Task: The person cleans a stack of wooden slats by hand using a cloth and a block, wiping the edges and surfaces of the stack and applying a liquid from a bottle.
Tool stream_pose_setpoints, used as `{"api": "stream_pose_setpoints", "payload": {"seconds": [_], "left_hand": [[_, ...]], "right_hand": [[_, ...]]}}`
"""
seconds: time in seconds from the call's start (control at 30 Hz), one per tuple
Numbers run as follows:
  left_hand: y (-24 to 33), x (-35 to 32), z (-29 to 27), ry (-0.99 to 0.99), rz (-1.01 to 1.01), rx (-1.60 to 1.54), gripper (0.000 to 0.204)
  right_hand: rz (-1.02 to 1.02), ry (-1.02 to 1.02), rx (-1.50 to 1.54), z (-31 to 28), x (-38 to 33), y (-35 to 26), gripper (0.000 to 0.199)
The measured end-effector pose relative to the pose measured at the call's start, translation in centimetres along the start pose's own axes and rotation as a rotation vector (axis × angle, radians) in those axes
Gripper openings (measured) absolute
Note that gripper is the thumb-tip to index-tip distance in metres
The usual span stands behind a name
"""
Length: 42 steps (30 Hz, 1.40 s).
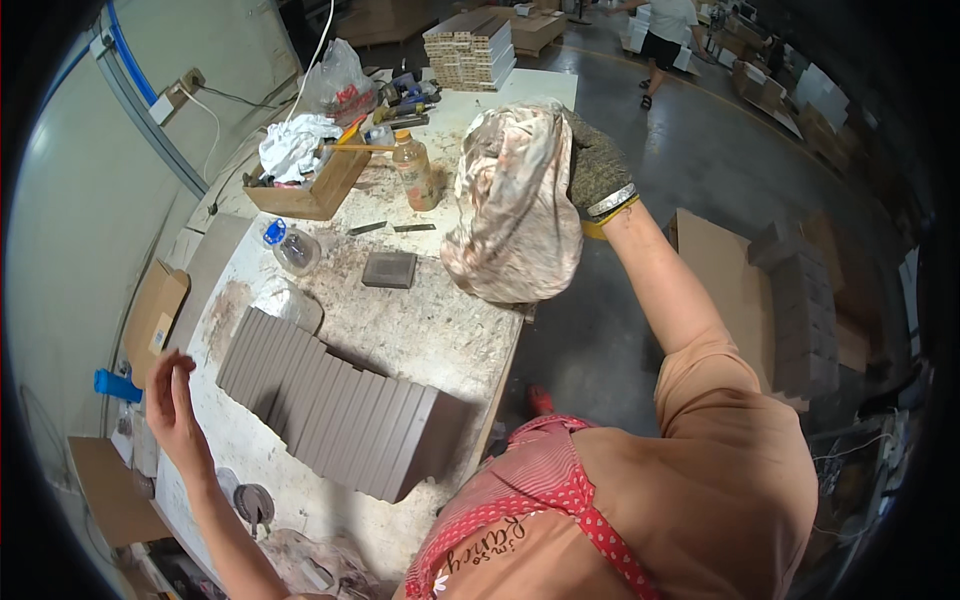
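My right hand (596,165), in a knitted glove, is raised above the bench and grips a large stained cloth (515,205) that hangs down in folds. My bare left hand (172,395) hovers at the left side of the bench with fingers loosely apart and holds nothing. It is nearest to a long row of grey-brown flat boards (340,405) leaning against one another on the white dusty workbench (430,335). A small dark sanding block (389,269) lies on the bench beyond the row.
A wooden box (310,185) with rags and tools, a brown bottle (414,172), a clear bottle with a blue cap (290,245) and a plastic bag (338,80) stand at the bench's far end. Stacked boards (472,50) lie beyond. Another person (665,30) stands far off. Cardboard (725,275) lies on the floor right.
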<state>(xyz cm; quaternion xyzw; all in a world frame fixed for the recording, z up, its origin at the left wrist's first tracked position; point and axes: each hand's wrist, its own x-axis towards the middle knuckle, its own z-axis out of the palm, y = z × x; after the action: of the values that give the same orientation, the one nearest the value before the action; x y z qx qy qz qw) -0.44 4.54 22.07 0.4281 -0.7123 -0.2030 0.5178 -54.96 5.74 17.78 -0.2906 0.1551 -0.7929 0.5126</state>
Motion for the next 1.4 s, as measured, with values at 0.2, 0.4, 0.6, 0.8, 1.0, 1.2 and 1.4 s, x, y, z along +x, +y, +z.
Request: {"api": "stream_pose_setpoints", "payload": {"seconds": [0.2, 0.4, 0.6, 0.8, 1.0, 1.2, 1.4], "left_hand": [[10.6, 2.2, 11.4, -0.456, 0.188, 0.063, 0.008], [12.5, 1.7, 23.9, -0.682, -0.157, -0.255, 0.018], [11.7, 5.5, 27.2, -0.548, -0.324, -0.486, 0.014], [16.1, 9.6, 28.9, -0.361, -0.208, -0.582, 0.025], [13.3, 10.8, 30.5, -0.657, -0.05, -0.066, 0.02], [16.4, 13.9, 30.8, -0.637, -0.137, -0.46, 0.017], [16.1, 13.4, 31.0, -0.707, -0.222, -0.547, 0.016]], "right_hand": [[0.0, 0.041, -0.334, 3.9, -1.9, 0.4, 0.023], [-0.142, -0.316, -0.676, 3.9, -0.5, 4.7, 0.018], [-0.068, -0.197, -1.13, 1.6, 1.3, -2.2, 0.024], [-0.052, -0.3, -1.227, 0.3, 0.7, -4.6, 0.023], [-0.068, -0.262, -1.317, -3.8, 3.3, -4.0, 0.019], [0.201, -0.294, -0.952, -4.0, 2.9, -4.3, 0.049], [-0.004, -0.707, -1.541, -3.6, 1.7, 0.3, 0.058]]}}
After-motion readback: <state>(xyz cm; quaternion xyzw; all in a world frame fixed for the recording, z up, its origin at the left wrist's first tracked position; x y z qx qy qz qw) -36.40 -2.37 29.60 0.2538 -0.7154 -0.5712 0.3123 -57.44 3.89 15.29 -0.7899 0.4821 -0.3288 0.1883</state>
